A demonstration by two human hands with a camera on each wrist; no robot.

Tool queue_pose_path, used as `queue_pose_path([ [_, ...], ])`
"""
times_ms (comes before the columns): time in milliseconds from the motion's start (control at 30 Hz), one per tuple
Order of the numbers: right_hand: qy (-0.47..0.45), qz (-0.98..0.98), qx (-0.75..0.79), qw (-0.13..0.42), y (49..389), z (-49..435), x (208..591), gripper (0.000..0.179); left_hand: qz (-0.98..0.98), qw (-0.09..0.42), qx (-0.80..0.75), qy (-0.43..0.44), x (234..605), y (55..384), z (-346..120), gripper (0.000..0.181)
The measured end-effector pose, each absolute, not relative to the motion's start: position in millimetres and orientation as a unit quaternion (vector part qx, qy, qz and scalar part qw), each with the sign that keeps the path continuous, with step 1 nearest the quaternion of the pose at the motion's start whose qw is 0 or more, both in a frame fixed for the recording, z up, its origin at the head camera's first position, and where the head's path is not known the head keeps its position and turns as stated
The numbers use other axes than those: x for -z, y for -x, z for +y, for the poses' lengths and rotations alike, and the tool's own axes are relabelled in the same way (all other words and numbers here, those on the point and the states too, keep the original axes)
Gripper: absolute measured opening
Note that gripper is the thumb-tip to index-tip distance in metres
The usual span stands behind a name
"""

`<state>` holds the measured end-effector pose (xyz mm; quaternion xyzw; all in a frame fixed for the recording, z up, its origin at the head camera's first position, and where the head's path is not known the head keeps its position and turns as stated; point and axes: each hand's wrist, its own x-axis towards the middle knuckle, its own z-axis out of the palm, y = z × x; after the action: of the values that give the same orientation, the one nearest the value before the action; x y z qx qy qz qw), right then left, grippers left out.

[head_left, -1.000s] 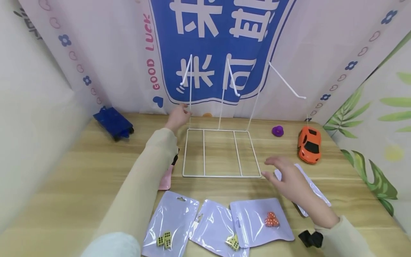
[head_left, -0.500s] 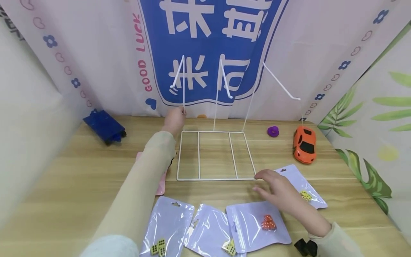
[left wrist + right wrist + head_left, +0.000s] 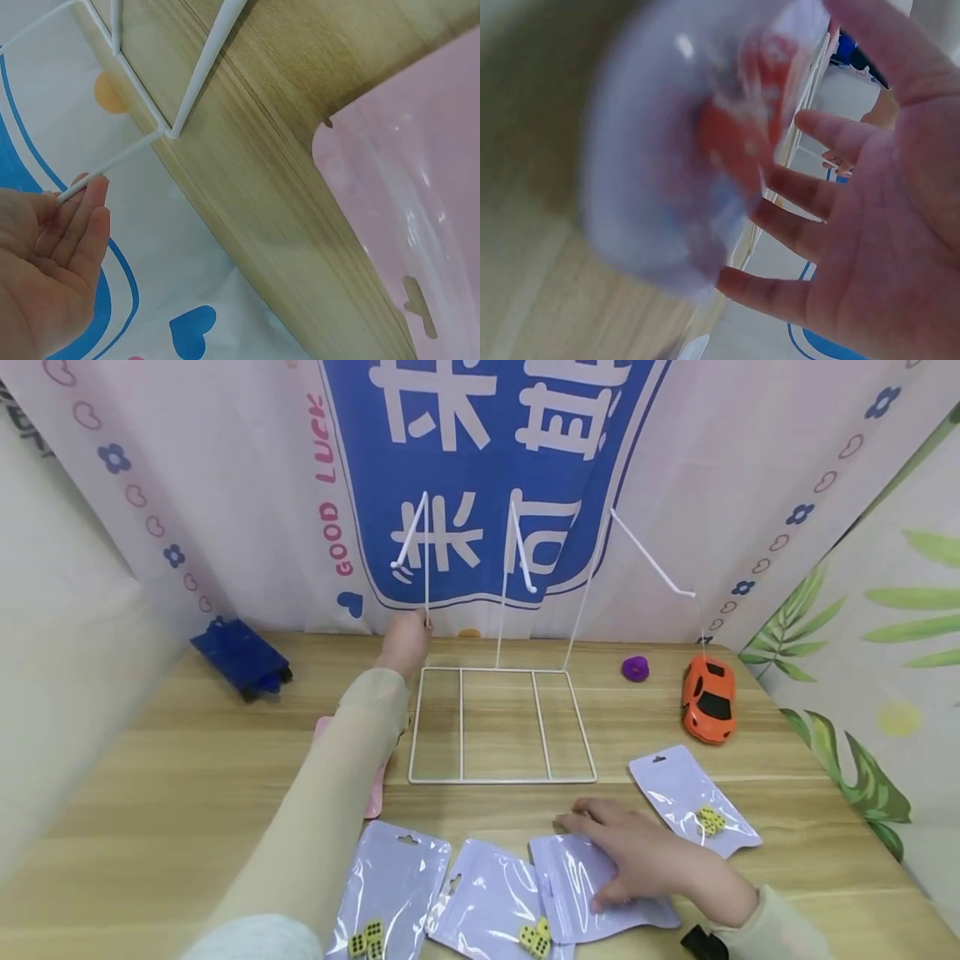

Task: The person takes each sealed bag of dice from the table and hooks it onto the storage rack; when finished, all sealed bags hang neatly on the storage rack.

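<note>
At the far edge of the table, my left hand (image 3: 405, 642) grips the left upright of a white wire display rack (image 3: 502, 782). In the left wrist view, its fingers and thumb close around the thin rod. My right hand (image 3: 637, 856) reaches over a lilac zip pouch (image 3: 570, 877) at the front, fingers spread and fingertips at its surface. Red dice (image 3: 735, 142) show through that pouch in the right wrist view; from the head they are hidden under the hand. It overlaps a second lilac pouch (image 3: 487, 893) holding yellow dice.
Another lilac pouch with yellow dice (image 3: 401, 868) lies front left, and one more lilac pouch (image 3: 675, 785) lies right. A pink pouch (image 3: 420, 165) is partly behind the left arm. Around them are a blue packet (image 3: 243, 656), a purple trinket (image 3: 635, 668) and an orange toy car (image 3: 708, 702).
My left hand has come in to the rack's left upright and taken hold of it. My right hand has moved from the rack's front right corner down over the red-dice pouch.
</note>
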<state>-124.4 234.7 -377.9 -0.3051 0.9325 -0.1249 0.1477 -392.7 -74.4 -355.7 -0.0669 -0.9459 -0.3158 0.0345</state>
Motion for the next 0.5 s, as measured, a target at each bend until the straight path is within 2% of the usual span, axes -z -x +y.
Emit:
queue_pose_path([
  [300, 0.212, 0.965, 0.095, 0.122, 126, 238, 387, 0.079, -0.947, 0.038, 0.312, 0.068, 364, 390, -74, 0.018],
  [500, 0.216, 0.944, 0.222, 0.117, 138, 246, 381, 0.034, -0.946, 0.057, 0.31, 0.069, 360, 392, -74, 0.017],
])
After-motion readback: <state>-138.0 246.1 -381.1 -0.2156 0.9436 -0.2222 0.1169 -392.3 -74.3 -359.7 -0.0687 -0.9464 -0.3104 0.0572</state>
